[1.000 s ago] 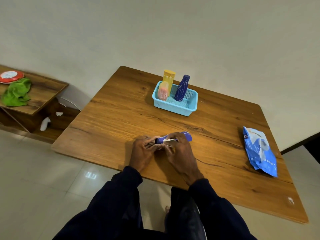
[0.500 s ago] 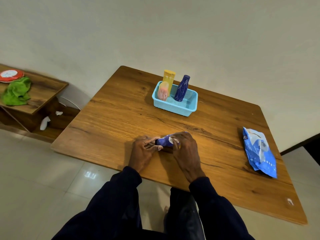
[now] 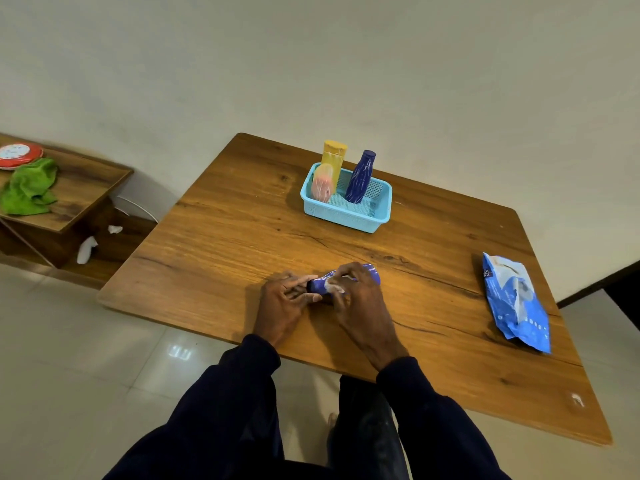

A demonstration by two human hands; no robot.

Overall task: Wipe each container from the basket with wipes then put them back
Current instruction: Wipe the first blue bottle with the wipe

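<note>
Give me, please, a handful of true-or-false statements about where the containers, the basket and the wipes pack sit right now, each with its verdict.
1. Three containers stand in the light blue basket. True: a yellow bottle, a pink container and a dark blue bottle.
2. The blue tube is held by both hands. True: the left hand grips one end and the right hand presses a white wipe on it.
3. The wipes pack lies inside the basket. False: it lies on the wooden table, far to the right.
4. The basket is empty. False: it holds three containers.
5. The green cloth is on the table with the basket. False: it lies on a side shelf to the left.
</note>
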